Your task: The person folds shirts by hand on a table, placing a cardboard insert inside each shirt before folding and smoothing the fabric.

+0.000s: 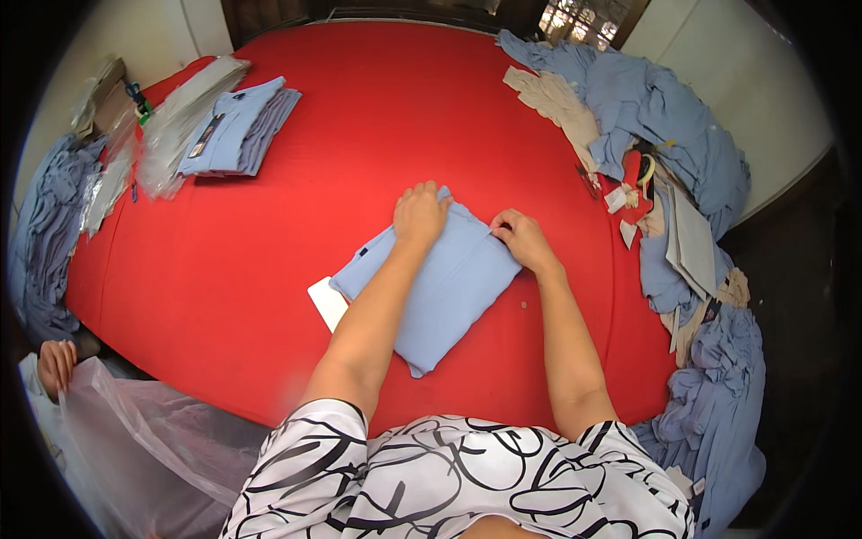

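A light blue folded shirt (458, 286) lies at a slant on the red-covered table in front of me. My left hand (420, 216) is closed over its far left corner, fingers bent at the edge; the fingertips are partly hidden. At the far right edge, my right hand (521, 239) pinches the cloth between thumb and fingers. A white card or sheet (327, 304) sticks out from beneath the shirt's left side, next to my left forearm. A small dark tag shows on the shirt's left edge.
The red table (350, 108) carries a stack of folded blue shirts (235, 130) and clear plastic bags (184, 121) at the far left. Heaped blue garments (660, 108), a tape roll (646, 169) and white boards (690, 235) line the right. Another person's hand (57, 366) is beside plastic sheeting (135, 431).
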The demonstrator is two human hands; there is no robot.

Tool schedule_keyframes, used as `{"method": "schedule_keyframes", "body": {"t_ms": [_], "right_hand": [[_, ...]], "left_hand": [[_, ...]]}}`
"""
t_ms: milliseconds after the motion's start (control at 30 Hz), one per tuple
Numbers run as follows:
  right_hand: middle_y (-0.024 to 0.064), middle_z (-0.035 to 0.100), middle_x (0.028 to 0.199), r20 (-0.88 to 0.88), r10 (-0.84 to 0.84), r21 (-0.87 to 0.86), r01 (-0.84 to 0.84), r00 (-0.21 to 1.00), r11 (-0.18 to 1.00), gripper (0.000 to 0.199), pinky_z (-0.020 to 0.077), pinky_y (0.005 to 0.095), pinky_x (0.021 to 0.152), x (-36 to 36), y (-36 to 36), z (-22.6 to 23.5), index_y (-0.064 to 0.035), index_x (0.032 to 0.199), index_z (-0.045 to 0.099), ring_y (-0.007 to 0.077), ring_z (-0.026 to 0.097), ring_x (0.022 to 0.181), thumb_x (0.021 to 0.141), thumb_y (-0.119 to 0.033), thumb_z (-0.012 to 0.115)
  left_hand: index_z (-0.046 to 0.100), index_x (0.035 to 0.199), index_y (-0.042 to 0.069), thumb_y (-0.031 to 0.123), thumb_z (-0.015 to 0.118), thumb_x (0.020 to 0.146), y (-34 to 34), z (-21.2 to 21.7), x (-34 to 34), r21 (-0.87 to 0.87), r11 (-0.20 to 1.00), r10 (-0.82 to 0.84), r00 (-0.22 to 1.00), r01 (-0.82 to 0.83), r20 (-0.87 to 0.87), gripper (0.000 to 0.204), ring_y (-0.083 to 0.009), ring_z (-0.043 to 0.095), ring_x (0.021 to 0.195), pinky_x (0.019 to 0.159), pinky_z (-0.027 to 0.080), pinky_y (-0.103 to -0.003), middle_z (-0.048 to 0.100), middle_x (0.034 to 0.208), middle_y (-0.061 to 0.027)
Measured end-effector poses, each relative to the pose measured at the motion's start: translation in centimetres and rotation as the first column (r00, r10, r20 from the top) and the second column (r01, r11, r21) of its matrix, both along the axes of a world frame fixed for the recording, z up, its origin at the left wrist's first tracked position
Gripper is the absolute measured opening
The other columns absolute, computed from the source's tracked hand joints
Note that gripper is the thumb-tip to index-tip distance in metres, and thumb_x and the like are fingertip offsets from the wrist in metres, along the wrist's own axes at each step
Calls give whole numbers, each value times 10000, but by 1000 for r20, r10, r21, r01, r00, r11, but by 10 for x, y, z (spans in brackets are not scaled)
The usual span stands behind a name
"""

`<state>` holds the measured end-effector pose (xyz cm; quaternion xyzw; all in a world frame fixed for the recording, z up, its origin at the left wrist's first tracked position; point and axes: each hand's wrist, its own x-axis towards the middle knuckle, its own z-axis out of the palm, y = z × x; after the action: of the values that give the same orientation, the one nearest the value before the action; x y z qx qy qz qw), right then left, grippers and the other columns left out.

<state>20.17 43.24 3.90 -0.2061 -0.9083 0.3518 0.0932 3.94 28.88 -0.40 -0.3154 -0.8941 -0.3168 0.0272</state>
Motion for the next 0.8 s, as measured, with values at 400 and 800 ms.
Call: {"method": "schedule_keyframes", "body": {"t_ms": [400,800], "right_hand": [[189,650,1203,64,-104,-117,111,992,987,455,456,422,967,-26,-31,10,-47,1285,597,352,594,1145,919,-316,635],[161,541,1286,72,310,312,-317,948,896,543,461,427,928,96,-177,8,-72,1264,610,327,498,1115,773,-229,782]], "left_hand": [[640,1019,-15,414,634,922,-20,29,3,243,950,152,971,-195,183,440,-393,638,995,809,509,-475,681,1059,-201],[627,1008,-9,395,756,815,-214,49,51,-283,959,76,961,3,265,466,-281,656,880,772,525,-401,671,945,-154]]}}
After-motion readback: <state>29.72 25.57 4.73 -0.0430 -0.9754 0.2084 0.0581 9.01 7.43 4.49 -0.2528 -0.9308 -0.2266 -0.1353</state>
